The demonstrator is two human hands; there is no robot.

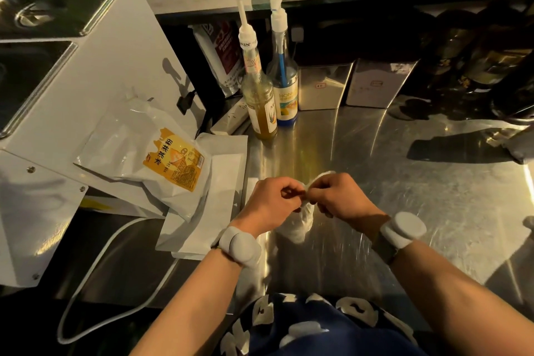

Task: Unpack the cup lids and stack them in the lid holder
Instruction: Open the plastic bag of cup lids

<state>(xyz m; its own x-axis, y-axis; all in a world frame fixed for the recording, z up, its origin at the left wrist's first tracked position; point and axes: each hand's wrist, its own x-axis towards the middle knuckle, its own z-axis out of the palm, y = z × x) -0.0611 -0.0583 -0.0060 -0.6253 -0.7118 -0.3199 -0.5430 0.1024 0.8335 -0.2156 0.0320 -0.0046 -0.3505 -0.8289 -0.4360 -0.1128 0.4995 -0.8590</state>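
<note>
Both hands meet over the steel counter [404, 182], the left hand [271, 196] and right hand [338, 196] each pinching the top of a clear plastic bag of lids [297, 225] with curled fingers; the bag hangs down between the wrists. Two pump bottles [260, 95] stand behind, two metal tins [326, 87] right of them. One powder pouch [150, 159] lies left.

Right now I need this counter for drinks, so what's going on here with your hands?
A person is working at the top of a clear plastic sleeve over the steel counter. The left hand and right hand both pinch its top end, close together, apparently opening it. What the sleeve holds is too blurred to tell. No lid holder is in view. Two syrup pump bottles stand behind.
</note>
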